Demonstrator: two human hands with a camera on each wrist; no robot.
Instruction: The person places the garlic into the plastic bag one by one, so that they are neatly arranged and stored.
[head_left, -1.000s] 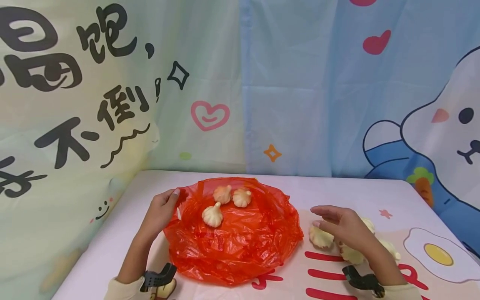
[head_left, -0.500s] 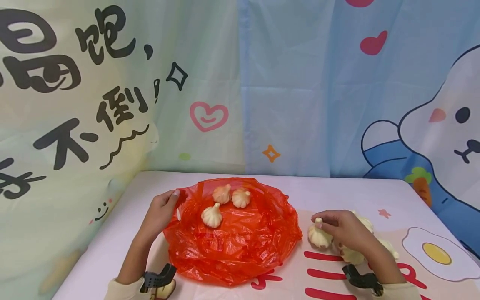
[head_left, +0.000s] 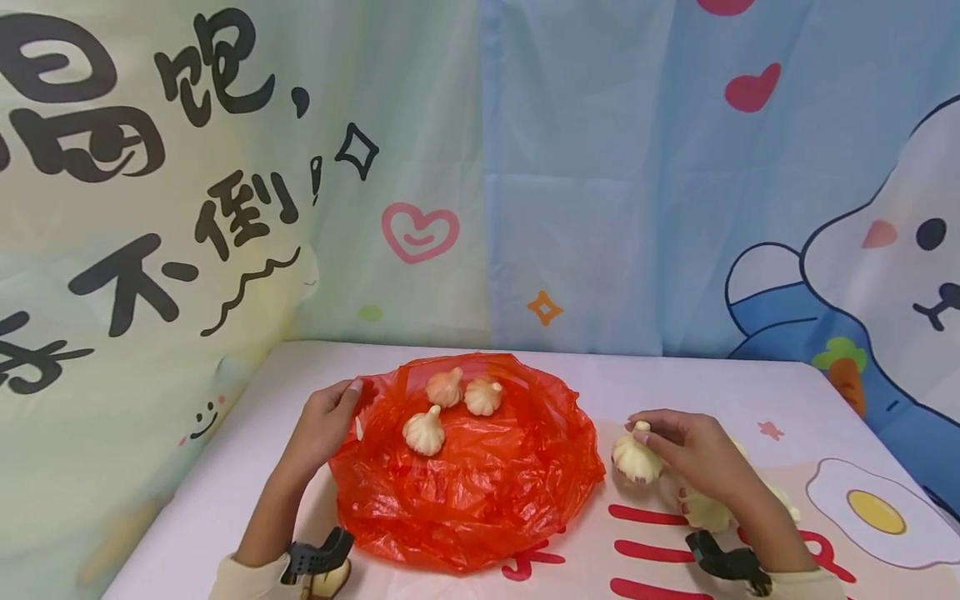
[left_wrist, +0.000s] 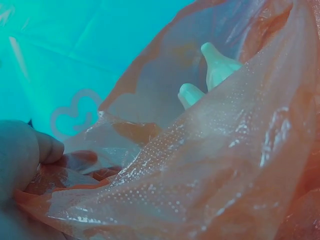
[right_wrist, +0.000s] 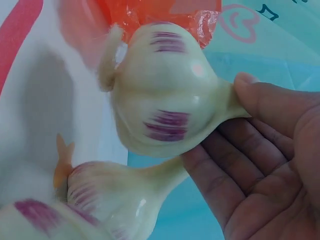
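My left hand (head_left: 327, 425) pinches the left rim of a red plastic bag (head_left: 480, 492), which lies spread on the table. Three garlic bulbs show in the bag, one of them a pale bulb (head_left: 424, 432) nearest the front. On the right, my right hand (head_left: 693, 454) holds a garlic bulb (head_left: 636, 458) by its stem between thumb and fingers. Purple streaks mark this held bulb (right_wrist: 160, 90) in the right wrist view, where its root end points away from the palm. In the left wrist view, the bag's thin film (left_wrist: 200, 165) partly hides two bulb stems.
More garlic bulbs (head_left: 703, 508) lie beneath and behind my right hand, partly covered by it. The white table (head_left: 300, 367) carries printed red lines and a fried egg print (head_left: 877, 510). A printed cloth (head_left: 570, 208) hangs behind the table.
My right hand has closed its thumb and fingers on the bulb's stem and raised the bulb slightly, tipping its base into sight. The left hand stays at the bag's rim.
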